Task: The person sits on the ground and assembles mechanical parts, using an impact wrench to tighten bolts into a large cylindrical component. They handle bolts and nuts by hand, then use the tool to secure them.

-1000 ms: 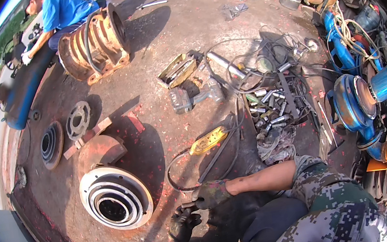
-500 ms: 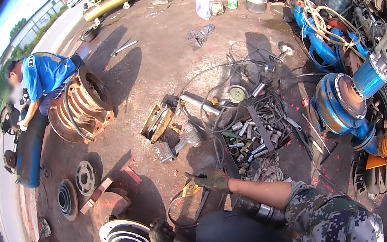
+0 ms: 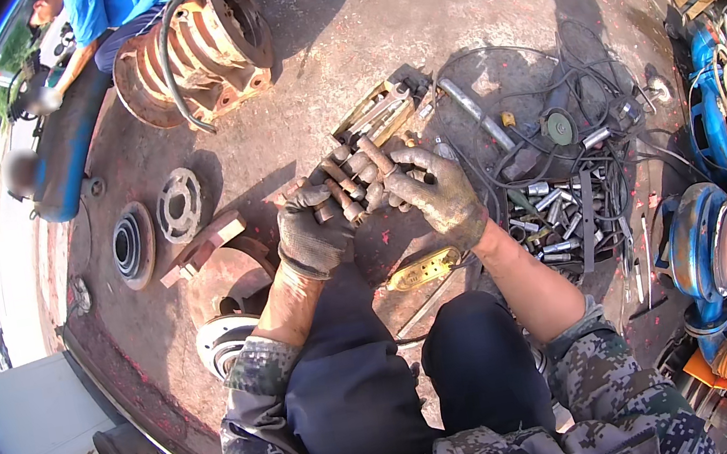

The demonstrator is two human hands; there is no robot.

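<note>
Several rusty bolts are bunched between my two gloved hands, above the ground in front of my knees. My left hand closes round the left side of the bunch, its thumb over the bolts. From the other side my right hand grips the bunch, with one bolt standing out near its fingertips. The fingers partly hide how many bolts each hand has. Just beyond the bolts lies an open tool box with tools in it. A yellow power strip rests on the ground below my right hand.
Sockets fill a box at the right, beside an angle grinder and tangled cables. A rusty ribbed casting stands at far left, near a co-worker in blue. Flanges lie at left; a blue pump stands at right.
My view has tipped down and left. Both hands, apart before with the right one pointing forward, have come together in front of me and now hold the bunch of bolts.
</note>
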